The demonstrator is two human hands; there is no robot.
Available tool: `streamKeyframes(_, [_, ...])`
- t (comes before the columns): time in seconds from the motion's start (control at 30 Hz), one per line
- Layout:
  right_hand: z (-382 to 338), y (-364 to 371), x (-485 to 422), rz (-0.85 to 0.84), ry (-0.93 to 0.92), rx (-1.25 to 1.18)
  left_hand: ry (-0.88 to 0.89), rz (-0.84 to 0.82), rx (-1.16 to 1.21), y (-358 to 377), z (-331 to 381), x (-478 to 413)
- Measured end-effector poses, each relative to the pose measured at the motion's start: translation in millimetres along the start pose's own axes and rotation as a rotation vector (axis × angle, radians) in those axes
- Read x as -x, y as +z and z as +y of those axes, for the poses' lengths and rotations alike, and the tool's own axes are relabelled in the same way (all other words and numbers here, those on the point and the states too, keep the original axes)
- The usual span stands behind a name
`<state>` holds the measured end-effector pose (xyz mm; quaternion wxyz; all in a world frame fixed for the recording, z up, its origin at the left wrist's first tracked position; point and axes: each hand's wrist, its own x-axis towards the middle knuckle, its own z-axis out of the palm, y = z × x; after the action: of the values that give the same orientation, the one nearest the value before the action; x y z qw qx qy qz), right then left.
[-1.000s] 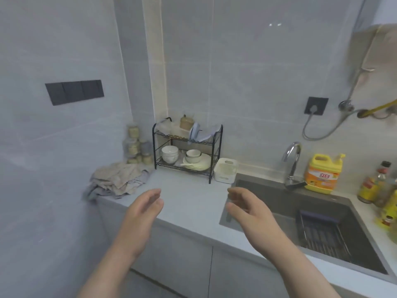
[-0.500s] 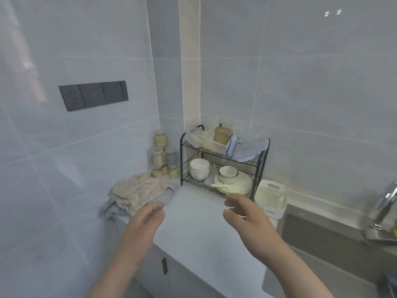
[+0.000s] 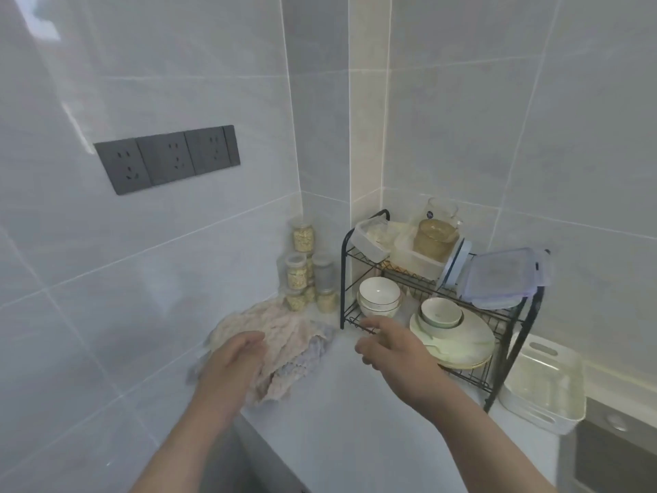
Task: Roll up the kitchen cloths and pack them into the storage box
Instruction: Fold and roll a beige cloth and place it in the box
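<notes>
We are looking down at a worktop [image 3: 355, 428] in a tiled kitchen corner. Our left hand [image 3: 234, 364] is hovering with its fingers [image 3: 249, 341] straight and close together, holding nothing. They are at the near edge of a crumpled heap of cloths [image 3: 284, 336]. Whether they are touching the fabric we cannot tell.

Our right hand [image 3: 394, 354] is hanging just right of the heap, its fingers [image 3: 377, 323] loosely spread and empty, in front of a black rack [image 3: 343, 279] of bowls [image 3: 378, 295]. The box [image 3: 544, 386], white and seemingly empty, is sitting well to the right of the right fingers, past the rack.

We are judging that no cloth is rolled yet. To do this step well, we are suggesting pinching only the top cloth and lifting it clear of the heap. It can then be spread flat on the bare worktop below the right fingers and rolled tightly from one edge.
</notes>
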<state>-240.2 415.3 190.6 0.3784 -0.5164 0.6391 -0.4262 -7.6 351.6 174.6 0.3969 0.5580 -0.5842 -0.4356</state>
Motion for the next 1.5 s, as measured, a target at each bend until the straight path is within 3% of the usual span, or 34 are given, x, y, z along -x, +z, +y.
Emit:
streamKeyframes(0.23, [37, 54, -112, 0.097, 0.239, -0.036, -0.03, -0.101, -0.136, 0, -41, -157])
streamKeyframes(0.4, [69, 109, -206, 0.255, 0.44, -0.075, -0.009, -0.315, -0.275, 1, -77, -261])
streamKeyframes(0.57, [112, 152, -278, 0.349, 0.734, -0.121, 0.075, -0.43, -0.462, 11, -121, -333])
streamKeyframes(0.67, [129, 169, -304, 0.32, 0.791, -0.029, 0.162, -0.448, -0.621, 21, -147, -354])
streamKeyframes(0.8, [149, 185, -316, 0.423, 0.655, 0.082, 0.217, -0.431, -0.759, 36, -171, -376])
streamKeyframes(0.9, [156, 184, -315, 0.442, 0.502, 0.026, 0.204, -0.427, -0.887, 45, -178, -391])
streamKeyframes(1.07, [155, 176, -312, 0.469, 0.289, -0.069, 0.144, -0.405, -0.857, 57, -182, -414])
streamKeyframes(1.17, [160, 179, -314, 0.483, 0.231, -0.115, 0.226, -0.5, -1.009, 59, -187, -424])
streamKeyframes(1.37, [160, 185, -303, 0.533, -0.063, 0.013, 0.367, -0.33, -1.182, 63, -187, -429])
streamKeyframes(1.5, [146, 185, -278, 0.657, -0.214, -0.079, 0.345, -0.425, -1.379, 61, -181, -413])
